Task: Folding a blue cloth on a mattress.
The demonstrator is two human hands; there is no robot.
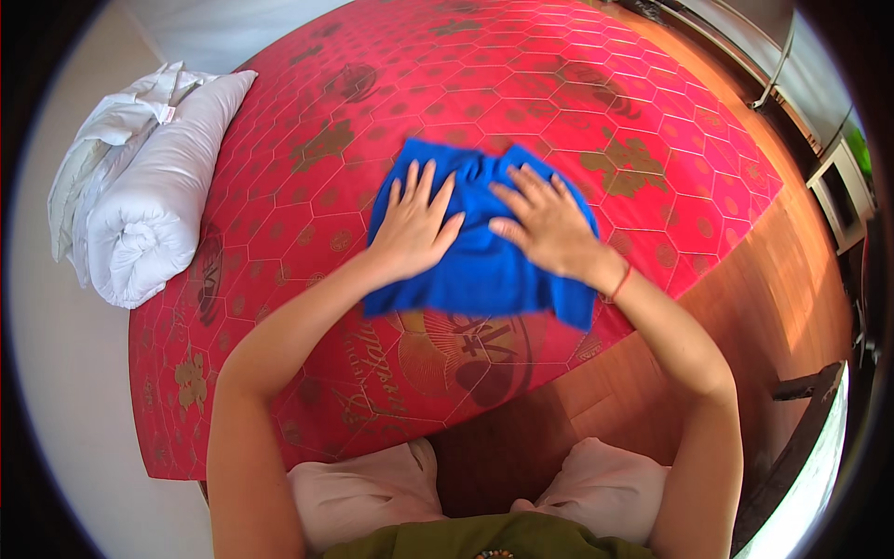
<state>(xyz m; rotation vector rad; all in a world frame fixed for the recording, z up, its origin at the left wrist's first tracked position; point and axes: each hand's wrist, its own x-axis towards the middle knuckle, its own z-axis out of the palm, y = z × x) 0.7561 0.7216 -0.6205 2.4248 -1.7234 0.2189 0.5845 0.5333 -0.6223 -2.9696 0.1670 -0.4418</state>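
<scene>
A blue cloth garment [475, 279] lies spread on a red quilted mattress [447, 105] with gold and dark prints. My left hand [415, 227] rests flat on the garment's left part, fingers apart. On its right part lies my right hand [545, 223], palm down with fingers spread and a thin red string around the wrist. Neither hand grips the fabric. Creases run through the garment between the hands, and its upper edge is gathered near the middle. The lower right corner of the garment sticks out past the rest.
A rolled white quilt [167, 175] with folded white cloth sits at the mattress's left edge, beside a pale wall. Wooden floor [789, 293] shows at the right. A dark-framed object with a bright surface [803, 468] stands at the lower right, and a small white cabinet [841, 195] farther back.
</scene>
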